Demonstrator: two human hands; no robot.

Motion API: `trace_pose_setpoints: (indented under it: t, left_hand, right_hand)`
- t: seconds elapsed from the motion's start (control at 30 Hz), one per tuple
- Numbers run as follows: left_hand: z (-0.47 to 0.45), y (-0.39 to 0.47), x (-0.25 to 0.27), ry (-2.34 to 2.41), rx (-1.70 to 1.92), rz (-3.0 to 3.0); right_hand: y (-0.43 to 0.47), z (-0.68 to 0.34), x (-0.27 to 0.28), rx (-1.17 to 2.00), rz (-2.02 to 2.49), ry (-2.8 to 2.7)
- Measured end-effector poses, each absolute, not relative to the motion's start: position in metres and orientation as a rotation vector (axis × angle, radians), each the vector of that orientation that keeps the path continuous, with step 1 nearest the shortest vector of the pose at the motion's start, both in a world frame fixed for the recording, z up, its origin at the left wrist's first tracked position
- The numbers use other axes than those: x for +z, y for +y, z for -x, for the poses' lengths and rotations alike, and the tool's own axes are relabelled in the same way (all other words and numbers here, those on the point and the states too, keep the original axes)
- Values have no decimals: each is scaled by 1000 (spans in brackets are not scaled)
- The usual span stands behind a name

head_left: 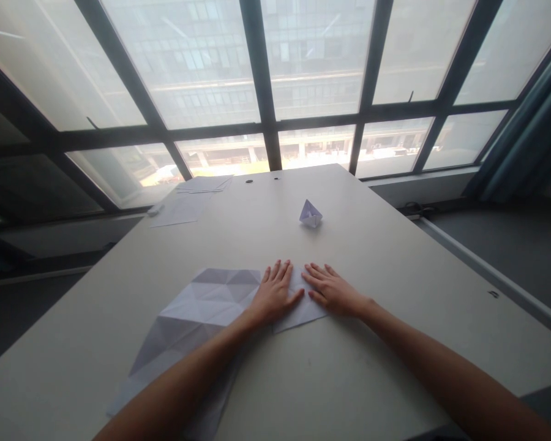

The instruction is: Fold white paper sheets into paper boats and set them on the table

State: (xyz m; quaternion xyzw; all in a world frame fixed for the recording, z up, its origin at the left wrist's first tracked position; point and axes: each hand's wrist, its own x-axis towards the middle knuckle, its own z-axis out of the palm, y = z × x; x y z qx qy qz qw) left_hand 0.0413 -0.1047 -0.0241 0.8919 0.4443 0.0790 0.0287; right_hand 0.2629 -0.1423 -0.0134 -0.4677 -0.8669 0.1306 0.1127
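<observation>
A small piece of white paper [298, 315] lies flat on the table, its near edge slightly uneven. My left hand [275, 289] presses on its left part with fingers stretched out. On its right part rests my right hand [334, 290], palm down and fingers spread. Part of the paper is hidden under both hands. Left of it, a larger creased sheet of paper [197, 306] with a grid of folds spreads toward me, partly covered by my left forearm. Beyond my hands stands a folded paper boat [310, 214].
The white table [395, 355] stretches away toward large windows [316, 61]. Several flat paper sheets [179, 209] lie at its far left, beside a small whitish object [155, 210]. A round dark hole [249, 181] sits near the far edge. A blue curtain [523, 122] hangs at the right.
</observation>
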Motion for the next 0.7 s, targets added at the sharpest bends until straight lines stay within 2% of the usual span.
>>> trace_pose_setpoints:
  t: [0.3,0.47,0.7]
  left_hand:
    - [-42,-91,-39,1564,648,-2589]
    - [-42,-92,-40,1551,746,-2520]
    - [-40,-98,-20,1191,950,-2410]
  right_hand:
    - [-140,-262,-17,298,1593,-2474]
    - [-140,-263,-18,309,1600,-2461]
    - [-141,-260,-18,312,1612,-2441]
